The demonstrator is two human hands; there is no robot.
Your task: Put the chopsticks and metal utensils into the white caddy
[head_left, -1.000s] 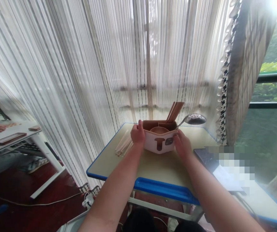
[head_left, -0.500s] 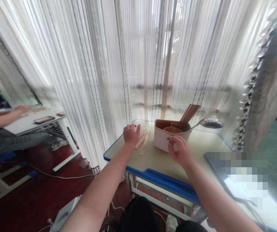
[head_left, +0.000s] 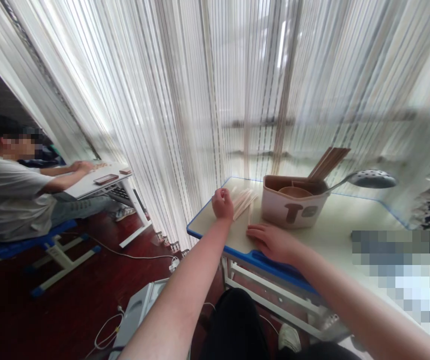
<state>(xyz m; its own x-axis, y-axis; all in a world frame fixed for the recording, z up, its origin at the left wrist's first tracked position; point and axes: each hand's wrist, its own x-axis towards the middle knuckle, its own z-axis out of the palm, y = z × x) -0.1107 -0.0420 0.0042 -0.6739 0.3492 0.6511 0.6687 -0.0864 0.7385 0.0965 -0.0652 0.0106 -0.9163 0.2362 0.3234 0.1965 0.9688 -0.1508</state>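
Observation:
My left hand [head_left: 222, 204] is beside a loose pile of pale wooden chopsticks [head_left: 244, 201] on the table's left part. Its fingers are curled in, and whatever may be inside them is hidden. Nearer the front edge, my right hand [head_left: 274, 242] lies low with its fingers stretched out, by the near end of a single chopstick. Behind it stands a white and brown utensil holder [head_left: 277, 212]. Brown chopsticks [head_left: 329, 164] lean from its rear compartment, a brown round bowl-like piece [head_left: 295, 192] sits inside, and a slotted metal ladle [head_left: 373, 179] sticks out to the right.
The blue-edged table [head_left: 353, 212] stands against a striped sheer curtain [head_left: 185, 100]. A blurred-out flat object lies at the table's right. On the left, a person [head_left: 10, 195] sits at another white table [head_left: 83, 184]. Cables and a grey box [head_left: 140, 302] are on the floor.
The view has swung left. My right hand has moved from the holder's front down to the tabletop, its pinched fingers now stretched out. My left hand's fingers have curled in.

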